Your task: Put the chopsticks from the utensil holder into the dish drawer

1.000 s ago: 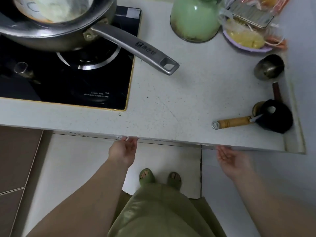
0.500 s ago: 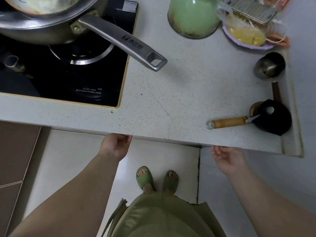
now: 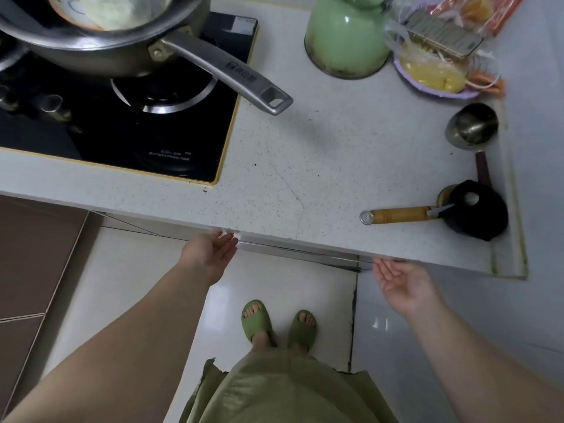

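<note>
No chopsticks or utensil holder show in the head view. Just under the counter's front edge, a narrow strip of the dish drawer (image 3: 293, 251), its white top and metal rail, peeks out. My left hand (image 3: 210, 254) lies flat against the drawer front, its straight fingertips touching the top edge below the counter lip. My right hand (image 3: 403, 282) is palm up and empty, its fingertips at the counter's underside to the right of the drawer.
On the speckled countertop (image 3: 320, 154) are a black hob (image 3: 128, 132) with a steel pan whose handle (image 3: 232, 71) juts right, a green kettle (image 3: 345, 41), a ladle (image 3: 471, 126) and a wooden-handled tool (image 3: 399, 215). Below are a white tiled floor and my feet in green slippers (image 3: 277, 325).
My left hand's fingers have straightened from a curl at the counter edge. My right hand has turned more palm up. More of the drawer strip shows under the counter.
</note>
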